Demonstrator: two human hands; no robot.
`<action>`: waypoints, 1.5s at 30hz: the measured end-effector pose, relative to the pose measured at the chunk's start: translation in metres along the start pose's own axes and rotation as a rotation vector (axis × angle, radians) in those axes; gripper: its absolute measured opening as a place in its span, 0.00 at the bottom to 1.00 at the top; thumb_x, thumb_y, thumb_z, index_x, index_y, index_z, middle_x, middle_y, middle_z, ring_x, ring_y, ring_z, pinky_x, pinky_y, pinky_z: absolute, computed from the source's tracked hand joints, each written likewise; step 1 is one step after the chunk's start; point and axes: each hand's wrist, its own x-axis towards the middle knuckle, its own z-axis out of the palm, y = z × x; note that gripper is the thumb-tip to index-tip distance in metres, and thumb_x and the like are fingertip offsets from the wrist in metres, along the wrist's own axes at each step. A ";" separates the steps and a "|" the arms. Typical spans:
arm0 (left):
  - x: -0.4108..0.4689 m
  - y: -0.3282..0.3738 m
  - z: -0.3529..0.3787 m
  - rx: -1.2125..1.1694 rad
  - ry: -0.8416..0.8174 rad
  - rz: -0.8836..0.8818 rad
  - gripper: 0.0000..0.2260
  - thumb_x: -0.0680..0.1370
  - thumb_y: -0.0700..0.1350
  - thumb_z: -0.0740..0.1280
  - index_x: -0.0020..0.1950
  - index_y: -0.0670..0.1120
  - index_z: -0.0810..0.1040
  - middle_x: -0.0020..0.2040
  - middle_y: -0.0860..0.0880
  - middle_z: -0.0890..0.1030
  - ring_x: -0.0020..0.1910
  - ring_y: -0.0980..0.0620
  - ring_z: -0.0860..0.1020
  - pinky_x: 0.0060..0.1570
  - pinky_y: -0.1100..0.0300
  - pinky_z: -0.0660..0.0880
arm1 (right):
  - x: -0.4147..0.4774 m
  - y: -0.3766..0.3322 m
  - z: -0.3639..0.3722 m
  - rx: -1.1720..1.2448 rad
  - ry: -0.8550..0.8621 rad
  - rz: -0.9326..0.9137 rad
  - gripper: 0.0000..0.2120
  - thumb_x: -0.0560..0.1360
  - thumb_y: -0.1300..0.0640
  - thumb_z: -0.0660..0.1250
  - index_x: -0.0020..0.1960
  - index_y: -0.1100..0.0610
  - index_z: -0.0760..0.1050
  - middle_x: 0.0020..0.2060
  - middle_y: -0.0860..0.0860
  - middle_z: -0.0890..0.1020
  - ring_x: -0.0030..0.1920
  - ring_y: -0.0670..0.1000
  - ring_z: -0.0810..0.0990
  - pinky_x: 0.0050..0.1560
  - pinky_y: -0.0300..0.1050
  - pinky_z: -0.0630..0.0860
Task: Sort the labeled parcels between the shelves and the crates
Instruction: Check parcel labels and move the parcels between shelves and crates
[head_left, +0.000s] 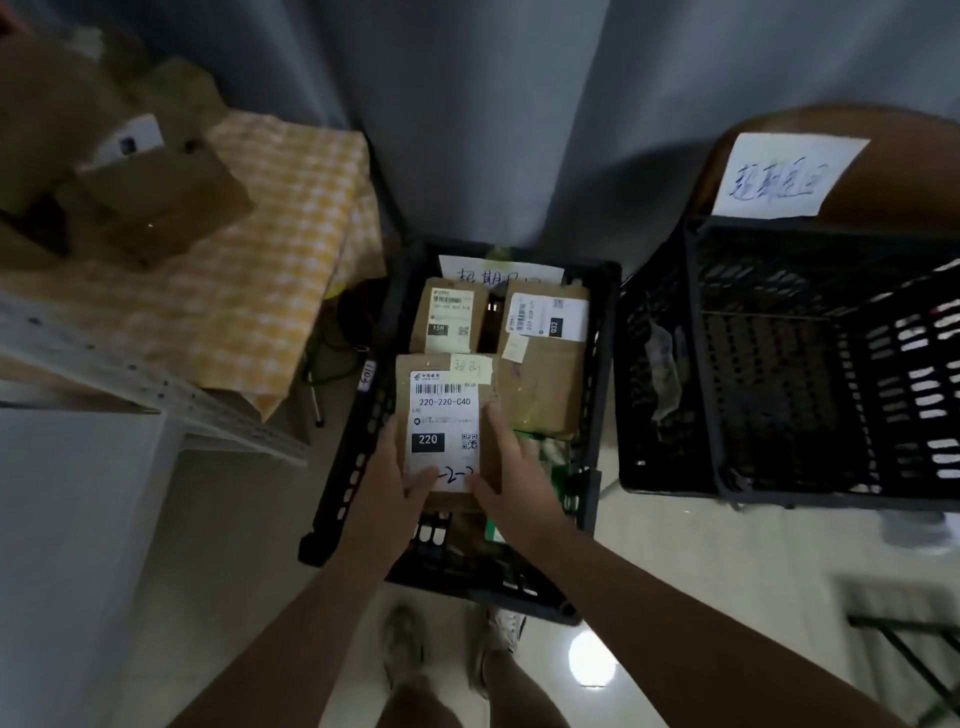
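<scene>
A brown cardboard parcel (447, 415) with a white label reading 220-220-C40 is held over the black crate (605, 364) on the floor. My left hand (395, 483) grips its lower left edge, thumb across the label. My right hand (511, 467) grips its lower right edge, fingers up the side. Two more labeled brown parcels lie in the crate behind it: one marked 15H (449, 314) and one marked 032 (545, 353). A handwritten paper sign (498, 273) stands at the crate's far wall.
A second, taller black crate (779, 364) with a handwritten paper sign (784, 174) stands to the right. At left, a table with a yellow checked cloth (270, 249) carries brown boxes (156, 202). A white shelf frame (156, 395) runs below it. My feet are on the pale floor.
</scene>
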 end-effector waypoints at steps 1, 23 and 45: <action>0.012 -0.008 0.003 0.079 -0.023 0.022 0.31 0.77 0.44 0.67 0.76 0.47 0.55 0.69 0.48 0.67 0.67 0.50 0.69 0.63 0.59 0.69 | 0.012 0.008 0.007 -0.030 -0.009 -0.013 0.40 0.76 0.57 0.67 0.77 0.45 0.45 0.72 0.51 0.62 0.68 0.51 0.68 0.62 0.38 0.66; 0.102 -0.136 0.034 1.280 -0.243 0.330 0.22 0.77 0.39 0.60 0.71 0.41 0.59 0.71 0.38 0.61 0.59 0.44 0.72 0.49 0.55 0.75 | 0.091 0.103 0.136 -0.288 -0.078 -0.056 0.37 0.73 0.60 0.68 0.77 0.50 0.55 0.76 0.58 0.50 0.72 0.60 0.63 0.66 0.51 0.70; 0.054 -0.020 -0.042 1.243 -0.135 0.463 0.12 0.79 0.48 0.58 0.60 0.46 0.73 0.57 0.46 0.76 0.55 0.46 0.73 0.53 0.53 0.69 | 0.045 -0.004 0.027 -0.817 -0.010 -0.233 0.20 0.80 0.48 0.54 0.66 0.56 0.70 0.63 0.54 0.73 0.65 0.56 0.69 0.65 0.51 0.63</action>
